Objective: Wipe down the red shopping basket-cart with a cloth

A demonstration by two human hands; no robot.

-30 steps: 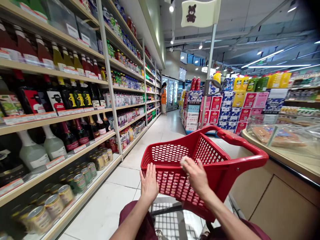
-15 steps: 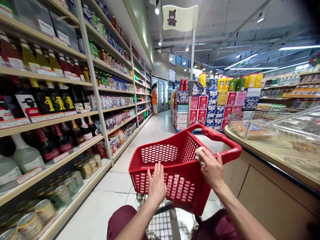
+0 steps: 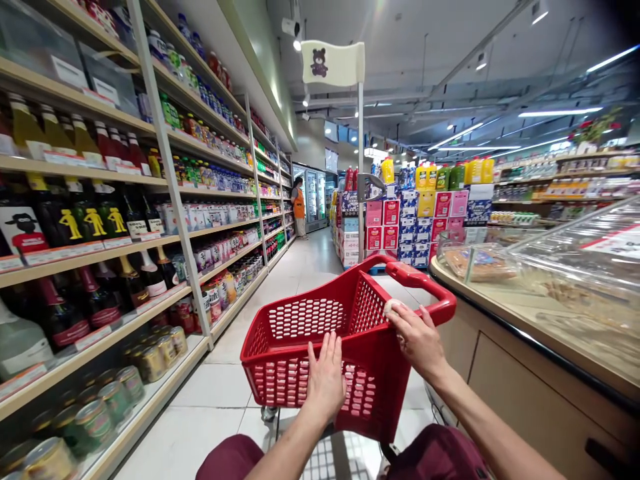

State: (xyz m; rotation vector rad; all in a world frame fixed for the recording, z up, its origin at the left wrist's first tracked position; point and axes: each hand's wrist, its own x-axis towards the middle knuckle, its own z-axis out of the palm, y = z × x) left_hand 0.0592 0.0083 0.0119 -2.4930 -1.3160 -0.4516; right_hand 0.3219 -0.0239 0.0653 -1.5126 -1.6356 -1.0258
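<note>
A small red shopping cart (image 3: 377, 377) with perforated sides stands in front of me, side-on, its handle at the right. My left hand (image 3: 326, 380) lies flat near the top of its near side, fingers stretched out, with nothing in it. Pinched in my right hand (image 3: 419, 340) is a crumpled white cloth (image 3: 392, 307), at the cart's rim below the handle. The palm side of that hand is hidden. No goods show in the visible part of the basket.
Shelves (image 3: 115, 250) of bottles and cans run along the left. At the right stands a counter (image 3: 495, 300) with clear covers. Stacked drink boxes (image 3: 415, 217) and a pole with a bear flag (image 3: 334, 63) are ahead. A person in an orange vest (image 3: 299, 203) stands farther down the aisle.
My left hand has slid rightward along the cart's side. My right hand now presses the cloth lower against the rim. The whole view has shifted, so the cart appears farther left.
</note>
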